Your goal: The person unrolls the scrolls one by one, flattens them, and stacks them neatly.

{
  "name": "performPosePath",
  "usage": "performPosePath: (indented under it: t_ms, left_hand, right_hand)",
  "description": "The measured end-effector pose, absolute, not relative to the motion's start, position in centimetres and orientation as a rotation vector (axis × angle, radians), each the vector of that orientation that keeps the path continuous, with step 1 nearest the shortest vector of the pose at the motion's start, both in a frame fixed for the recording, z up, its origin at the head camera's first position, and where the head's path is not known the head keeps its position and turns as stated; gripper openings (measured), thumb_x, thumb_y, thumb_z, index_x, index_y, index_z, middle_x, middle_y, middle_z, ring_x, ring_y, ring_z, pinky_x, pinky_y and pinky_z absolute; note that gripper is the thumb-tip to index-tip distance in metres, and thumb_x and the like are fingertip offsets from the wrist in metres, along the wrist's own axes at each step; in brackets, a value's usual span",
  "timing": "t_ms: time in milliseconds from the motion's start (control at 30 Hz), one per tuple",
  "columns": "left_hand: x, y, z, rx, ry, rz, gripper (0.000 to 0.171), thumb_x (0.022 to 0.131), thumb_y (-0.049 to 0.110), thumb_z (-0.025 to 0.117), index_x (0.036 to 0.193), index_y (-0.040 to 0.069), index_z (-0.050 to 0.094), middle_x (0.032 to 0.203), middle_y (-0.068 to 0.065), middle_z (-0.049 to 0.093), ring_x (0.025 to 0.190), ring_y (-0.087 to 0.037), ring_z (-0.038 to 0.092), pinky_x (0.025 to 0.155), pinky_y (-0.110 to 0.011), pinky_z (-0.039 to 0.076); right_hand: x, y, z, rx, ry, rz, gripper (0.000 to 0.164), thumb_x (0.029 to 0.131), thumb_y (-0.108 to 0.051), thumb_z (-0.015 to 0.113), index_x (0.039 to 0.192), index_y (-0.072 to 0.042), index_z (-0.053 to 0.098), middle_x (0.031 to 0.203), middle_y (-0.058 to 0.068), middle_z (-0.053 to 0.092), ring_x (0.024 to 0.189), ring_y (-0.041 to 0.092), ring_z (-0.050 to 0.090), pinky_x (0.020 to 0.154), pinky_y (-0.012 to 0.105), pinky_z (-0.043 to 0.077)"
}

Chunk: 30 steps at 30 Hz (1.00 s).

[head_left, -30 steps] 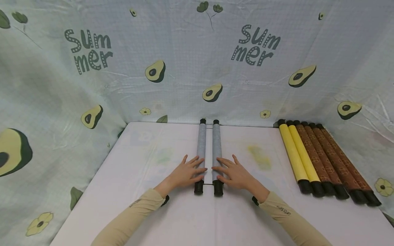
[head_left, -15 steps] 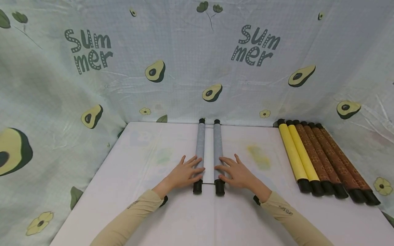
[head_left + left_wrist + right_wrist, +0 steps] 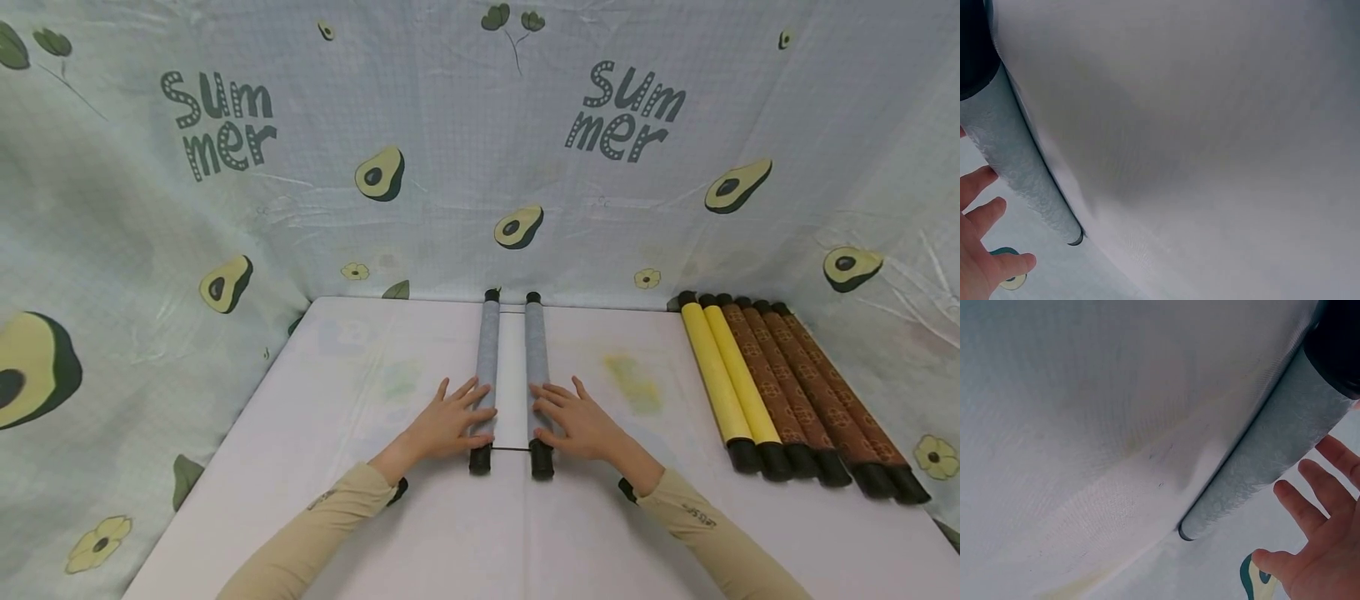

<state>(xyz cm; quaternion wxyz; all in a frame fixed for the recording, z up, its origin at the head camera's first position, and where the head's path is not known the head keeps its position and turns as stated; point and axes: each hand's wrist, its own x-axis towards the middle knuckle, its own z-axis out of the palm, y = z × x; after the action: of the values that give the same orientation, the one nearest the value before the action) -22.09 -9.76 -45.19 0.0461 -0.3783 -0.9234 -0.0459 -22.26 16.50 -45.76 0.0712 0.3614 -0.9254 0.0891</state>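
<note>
A hanging scroll lies lengthwise in the middle of the table, partly unrolled. Its left roll (image 3: pixel 488 342) and right roll (image 3: pixel 536 342) are grey-blue with black end knobs. A narrow strip of white paper (image 3: pixel 512 375) shows between them. My left hand (image 3: pixel 444 423) rests spread fingers on the left roll near its front end. On the other roll lie the spread fingers of my right hand (image 3: pixel 583 423). In the left wrist view, fingertips (image 3: pixel 988 209) are beside the textured roll (image 3: pixel 1022 156); the right wrist view mirrors this with another roll (image 3: pixel 1266 456).
To the right, two yellow scroll rolls (image 3: pixel 708 367) and several brown patterned rolls (image 3: pixel 802 383) lie side by side on the white table (image 3: pixel 420 533). A cloth backdrop (image 3: pixel 450 100) printed with avocados rises behind the table's far edge.
The two rolls have moved apart, the right one to the right and the left one slightly left, with both hands following. The white strip between them is wider.
</note>
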Motion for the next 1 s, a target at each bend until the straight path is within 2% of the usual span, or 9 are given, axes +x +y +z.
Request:
performPosePath:
  t_ms: [267,533,800,1000]
  left_hand:
    - [-21.97,-9.6,-45.67,-1.156,-2.803,-0.052,0.051,0.087,0.051,0.044,0.128,0.021,0.05,0.142,-0.003,0.035,0.135,-0.026,0.024,0.1,-0.061,0.024]
    - [-21.61,-9.46,-45.93,-1.171,-2.814,-0.055,0.051,0.088,0.051,0.042,0.129,0.02,0.048,0.142,-0.004,0.036,0.135,-0.024,0.026,0.1,-0.06,0.025]
    - [-21.54,-9.53,-45.94,-1.19,-2.801,-0.054,0.038,0.091,0.046,0.041,0.124,0.031,0.053,0.142,-0.006,0.035,0.134,-0.025,0.026,0.099,-0.061,0.025]
    - [-21.61,-9.58,-45.63,-1.199,-2.78,-0.075,0.034,0.091,0.043,0.042,0.116,0.028,0.059,0.142,-0.008,0.035,0.134,-0.027,0.026,0.099,-0.062,0.024]
  right_hand:
    - [-21.9,16.61,-45.87,1.06,-2.79,0.243,0.036,0.087,-0.039,0.051,0.113,-0.013,0.054,0.136,0.007,0.044,0.125,0.028,0.04,0.101,0.062,0.02]
    - [-21.43,16.91,-46.31,1.09,-2.675,0.28,0.037,0.086,-0.037,0.054,0.111,-0.01,0.054,0.129,0.01,0.051,0.118,0.032,0.046,0.096,0.063,0.025]
    - [-21.44,16.97,-46.01,1.121,-2.705,0.205,0.029,0.086,-0.034,0.055,0.114,-0.028,0.059,0.131,0.01,0.049,0.121,0.03,0.044,0.096,0.065,0.024]
    - [-21.31,17.25,-45.54,1.089,-2.726,0.172,0.024,0.087,-0.038,0.053,0.107,-0.03,0.063,0.131,0.01,0.048,0.122,0.027,0.043,0.097,0.064,0.024]
